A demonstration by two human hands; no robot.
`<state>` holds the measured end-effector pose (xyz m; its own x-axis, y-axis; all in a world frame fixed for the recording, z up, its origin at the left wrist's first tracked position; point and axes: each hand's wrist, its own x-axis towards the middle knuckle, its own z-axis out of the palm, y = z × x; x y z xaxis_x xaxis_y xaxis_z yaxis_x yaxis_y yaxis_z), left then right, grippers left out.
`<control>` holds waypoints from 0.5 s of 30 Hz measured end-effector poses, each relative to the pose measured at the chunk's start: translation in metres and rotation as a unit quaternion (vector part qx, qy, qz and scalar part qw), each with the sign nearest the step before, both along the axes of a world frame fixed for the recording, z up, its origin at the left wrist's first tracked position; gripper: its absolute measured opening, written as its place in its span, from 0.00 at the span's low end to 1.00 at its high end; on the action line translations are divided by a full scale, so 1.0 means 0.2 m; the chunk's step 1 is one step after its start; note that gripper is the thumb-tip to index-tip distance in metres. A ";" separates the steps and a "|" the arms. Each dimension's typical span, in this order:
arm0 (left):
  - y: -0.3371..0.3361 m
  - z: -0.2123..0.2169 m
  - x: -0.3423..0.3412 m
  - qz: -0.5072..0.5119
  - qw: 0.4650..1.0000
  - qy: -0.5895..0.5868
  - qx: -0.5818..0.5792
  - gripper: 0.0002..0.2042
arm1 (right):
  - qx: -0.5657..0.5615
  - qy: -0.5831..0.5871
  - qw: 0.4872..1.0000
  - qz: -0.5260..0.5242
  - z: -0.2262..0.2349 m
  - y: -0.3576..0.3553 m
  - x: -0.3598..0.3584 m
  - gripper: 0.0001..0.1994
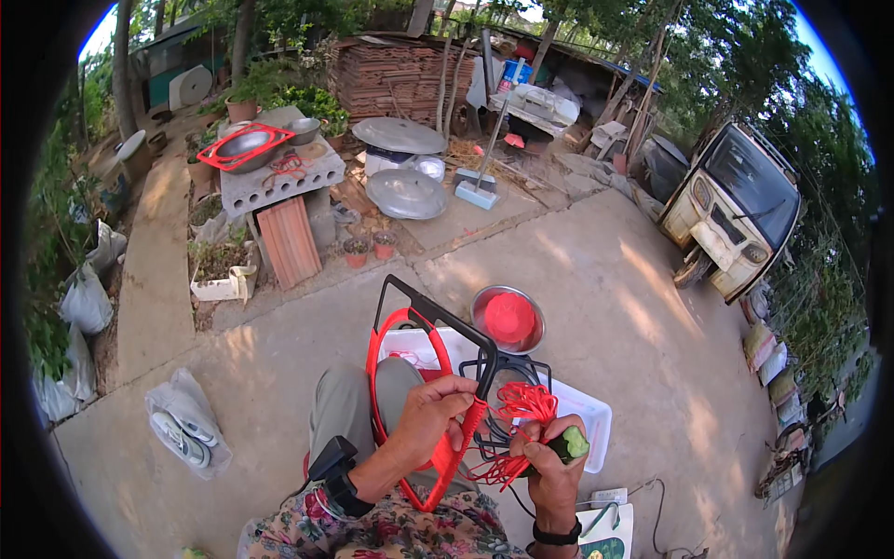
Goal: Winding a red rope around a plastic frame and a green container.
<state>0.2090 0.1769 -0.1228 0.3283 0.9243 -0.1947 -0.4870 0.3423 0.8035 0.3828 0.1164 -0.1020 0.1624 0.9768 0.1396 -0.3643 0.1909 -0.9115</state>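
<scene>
The left hand (430, 417) pinches a red-wrapped black frame (453, 456) extending ahead of it; near it, the right hand (557, 470) curls around bundled red cord (529, 402) and a green-ended object (577, 442).

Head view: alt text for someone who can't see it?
A person's left hand grips a red-and-black frame; the right hand holds red cord and a green object. On the concrete outdoors are a metal bowl, bagged shoes and, farther off, a vehicle.
</scene>
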 end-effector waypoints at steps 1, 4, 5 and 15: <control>0.00 0.02 0.00 -0.006 1.000 0.005 0.003 0.10 | -0.001 0.000 1.000 0.001 0.00 0.00 0.00 0.13; 0.01 0.02 0.01 -0.023 1.000 0.012 0.005 0.11 | -0.020 0.039 0.999 -0.008 -0.03 -0.02 0.03 0.14; 0.02 0.01 0.01 -0.028 0.999 0.013 0.007 0.11 | -0.022 0.050 0.998 -0.010 -0.04 -0.01 0.04 0.14; 0.04 -0.02 0.07 -0.058 0.998 -0.011 0.035 0.12 | -0.016 0.087 0.996 -0.032 -0.09 -0.02 0.08 0.16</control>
<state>0.2225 0.1856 -0.1273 0.4373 0.8908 -0.1231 -0.4652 0.3413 0.8168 0.3982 0.1117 -0.1207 0.2439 0.9670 0.0735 -0.5054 0.1915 -0.8413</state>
